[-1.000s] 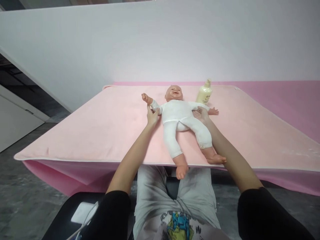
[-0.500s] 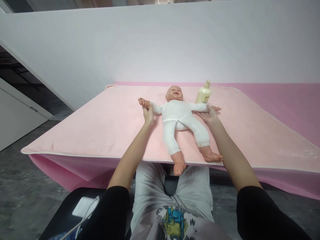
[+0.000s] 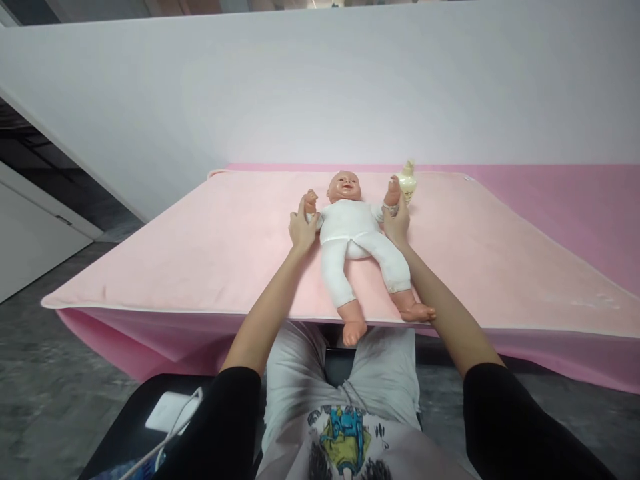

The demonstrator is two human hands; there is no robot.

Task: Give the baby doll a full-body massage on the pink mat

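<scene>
A baby doll (image 3: 349, 220) with a white cloth body lies on its back on the pink mat, its head away from me and its feet at the near edge. My left hand (image 3: 303, 228) is closed around the doll's arm on the left, near the wrist. On the other side my right hand (image 3: 397, 220) grips the doll's other arm by its cuff. Both doll hands point upward, bent in toward the body. Just behind my right hand stands a pale yellow pump bottle (image 3: 408, 181), partly hidden by the doll's hand.
The pink mat (image 3: 175, 260) covers a table over a darker pink cloth (image 3: 565, 200). A white partition (image 3: 320, 87) rises behind it. At lower left, a white device with a cable (image 3: 173, 411) rests on a black seat (image 3: 125, 433).
Both doll arms, spread wide earlier, have been brought inward and up by my hands. My right hand's fingers, looser before, now wrap the arm. The doll's body stays in place.
</scene>
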